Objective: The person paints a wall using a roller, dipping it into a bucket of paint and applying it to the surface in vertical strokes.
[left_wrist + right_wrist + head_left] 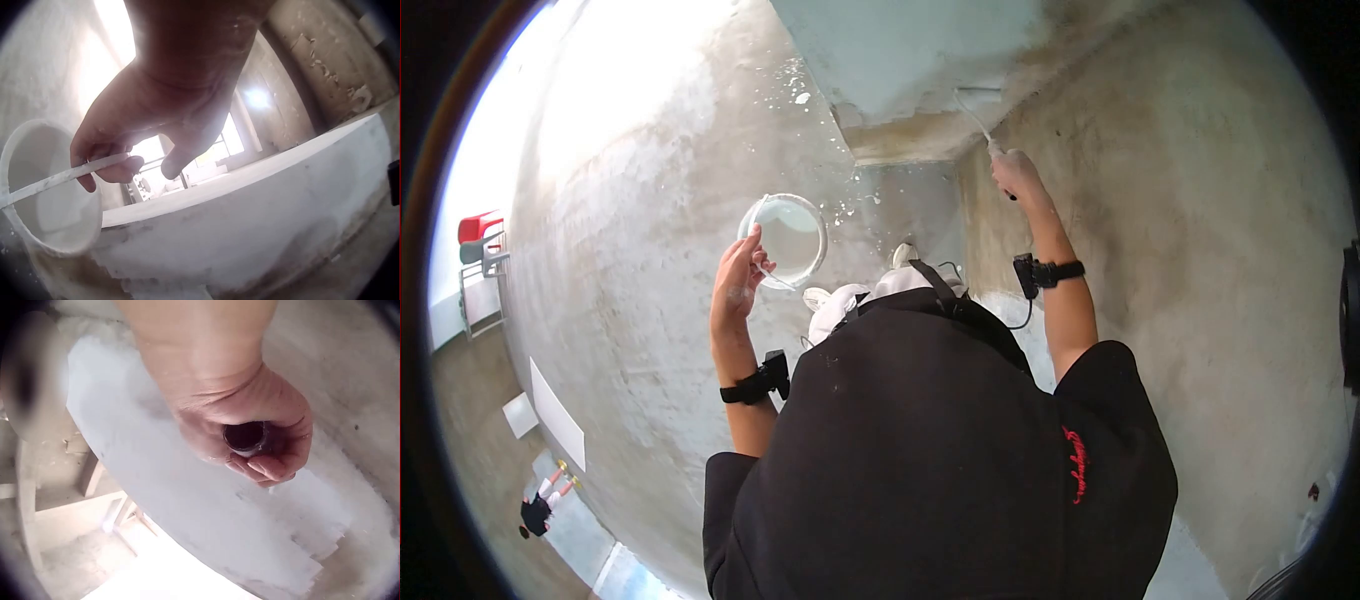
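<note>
In the head view my left hand point(738, 280) holds the handle point(772, 276) of a white bucket point(823, 240), its fingers curled round the thin white strip. The left wrist view has the bucket's open mouth point(56, 212) hanging beside those fingers. Out to the right, my right hand point(1018, 172) grips a paint roller point(978, 95) by its handle, and a bent white rod leads to the roller head. That head lies over the lower part of a wall point(910, 55) with pale paint. From the right wrist, the dark hollow handle end point(245, 434) sticks out of my fist.
White splashes point(803, 99) dot the grey floor around the bucket. A brown bare wall point(1200, 190) runs along the right side. Stacked red and grey chairs point(482, 242) stand far left, near white panels point(557, 412) and another person point(538, 510).
</note>
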Demonstrator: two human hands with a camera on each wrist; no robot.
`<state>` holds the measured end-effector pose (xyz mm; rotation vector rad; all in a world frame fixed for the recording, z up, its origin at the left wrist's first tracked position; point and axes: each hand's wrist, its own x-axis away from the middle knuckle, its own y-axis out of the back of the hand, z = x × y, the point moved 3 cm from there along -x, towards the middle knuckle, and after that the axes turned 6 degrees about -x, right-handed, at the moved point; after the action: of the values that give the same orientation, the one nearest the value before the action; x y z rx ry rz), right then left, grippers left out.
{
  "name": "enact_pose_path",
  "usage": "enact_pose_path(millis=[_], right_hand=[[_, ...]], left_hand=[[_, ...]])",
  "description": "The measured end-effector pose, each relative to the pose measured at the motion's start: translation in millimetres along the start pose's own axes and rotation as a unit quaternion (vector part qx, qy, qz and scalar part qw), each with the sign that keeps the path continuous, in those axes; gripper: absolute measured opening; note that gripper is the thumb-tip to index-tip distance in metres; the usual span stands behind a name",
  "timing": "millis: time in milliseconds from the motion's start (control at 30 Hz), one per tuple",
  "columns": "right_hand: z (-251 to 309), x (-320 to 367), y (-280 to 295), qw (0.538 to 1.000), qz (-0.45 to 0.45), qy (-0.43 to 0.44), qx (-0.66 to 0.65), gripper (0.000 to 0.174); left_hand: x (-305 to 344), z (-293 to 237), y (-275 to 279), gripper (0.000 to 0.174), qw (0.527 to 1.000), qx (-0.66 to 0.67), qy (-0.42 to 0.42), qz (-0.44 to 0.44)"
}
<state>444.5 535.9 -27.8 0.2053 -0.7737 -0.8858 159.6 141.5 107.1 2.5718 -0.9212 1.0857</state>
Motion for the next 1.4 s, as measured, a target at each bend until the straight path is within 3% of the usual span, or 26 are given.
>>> enact_pose_path(millis=[67, 100, 167, 200, 267, 400, 467, 567, 700, 733, 767, 800, 867, 900, 967, 1000, 1067, 1200, 1267, 1300, 1367, 1400], right_hand=[[-50.2, -64.9, -23.6, 0.967, 0.045, 0.227, 0.107, 0.036], [-45.2, -73.5, -29.1, 0.966, 0.048, 0.23, 0.107, 0.036], [-47.4, -89.4, -50.9, 0.908, 0.144, 0.164, 0.356, 0.026], [-43.9, -89.0, -57.2, 0.908, 0.147, 0.168, 0.355, 0.026], [-40.2, -85.0, -69.8, 0.781, 0.103, 0.235, 0.57, 0.021], [-33.7, -54.1, -98.6, 0.83, 0.163, 0.164, 0.508, 0.017], [-41.3, -42.9, -113.4, 0.893, -0.008, 0.201, 0.402, 0.034], [-26.8, -28.9, -126.8, 0.858, 0.018, 0.242, 0.453, 0.045], [7.5, 3.2, -116.8, 0.858, 0.019, 0.257, 0.444, 0.04], [10.2, 10.8, -104.8, 0.934, 0.004, 0.153, 0.324, 0.039], [6.9, 14.6, -96.9, 0.98, -0.012, 0.044, 0.194, 0.038], [1.0, 10.2, -97.0, 0.98, -0.01, 0.043, 0.195, 0.038], [-9.6, -1.1, -109.0, 0.876, 0.028, 0.262, 0.404, 0.042], [-12.3, -7.5, -114.6, 0.878, 0.026, 0.258, 0.402, 0.042], [-14.9, -30.3, -130.1, 0.921, 0.047, 0.152, 0.356, 0.046], [-21.0, -44.8, -138.8, 0.922, 0.046, 0.153, 0.352, 0.046], [-39.8, -69.1, -155.9, 0.959, 0.103, 0.049, 0.259, 0.045], [-43.9, -53.4, -156.8, 0.947, 0.098, 0.093, 0.29, 0.041], [-40.0, -33.9, -131.4, 0.993, 0.031, 0.026, 0.11, 0.037], [-36.2, -23.2, -120.2, 0.993, 0.035, 0.026, 0.112, 0.037], [-25.4, -4.4, -103.3, 0.971, 0.042, 0.15, 0.184, 0.039], [-29.1, -11.7, -104.2, 0.971, 0.043, 0.148, 0.184, 0.039]], left_hand=[[2.7, -2.9, -0.8, 0.03, 1.0, 0.001, 0.003, -0.01], [3.5, -3.1, -1.1, 0.029, 1.0, 0.0, 0.005, -0.013], [2.1, -2.9, -0.6, 0.029, 1.0, -0.001, 0.006, -0.02], [1.1, -1.4, -0.2, 0.029, 1.0, -0.006, 0.012, -0.025], [-1.1, 0.8, 1.0, 0.029, 0.999, -0.011, 0.019, -0.036], [-5.7, 7.3, 2.0, 0.03, 0.999, -0.008, 0.011, -0.04], [-10.1, 11.4, 3.6, 0.031, 0.999, -0.005, 0.014, -0.051], [-11.8, 16.2, 7.4, 0.032, 0.997, -0.011, 0.012, -0.072], [-15.4, 17.3, 9.9, 0.03, 0.996, -0.013, 0.007, -0.086], [-15.4, 19.9, 10.8, 0.03, 0.996, -0.012, 0.008, -0.089], [-16.3, 21.2, 12.2, 0.03, 0.996, -0.012, 0.009, -0.091], [-17.6, 21.9, 14.0, 0.031, 0.996, -0.012, 0.008, -0.088], [-17.4, 25.5, 14.8, 0.033, 0.996, -0.016, 0.011, -0.082], [-17.9, 25.1, 14.9, 0.032, 0.997, -0.021, 0.01, -0.077], [-20.0, 20.8, 15.6, 0.032, 0.997, -0.029, 0.003, -0.072], [-19.3, 20.2, 14.1, 0.031, 0.998, -0.027, 0.006, -0.065], [-17.1, 18.7, 12.3, 0.031, 0.998, -0.028, 0.007, -0.063], [-15.8, 17.7, 12.9, 0.03, 0.998, -0.036, 0.007, -0.06], [-15.9, 17.9, 13.1, 0.03, 0.998, -0.033, 0.005, -0.056], [-15.7, 15.8, 11.7, 0.031, 0.998, -0.043, 0.005, -0.056], [-15.1, 16.4, 13.0, 0.032, 0.997, -0.054, 0.008, -0.056], [-15.9, 17.1, 13.4, 0.033, 0.997, -0.06, 0.007, -0.054]])
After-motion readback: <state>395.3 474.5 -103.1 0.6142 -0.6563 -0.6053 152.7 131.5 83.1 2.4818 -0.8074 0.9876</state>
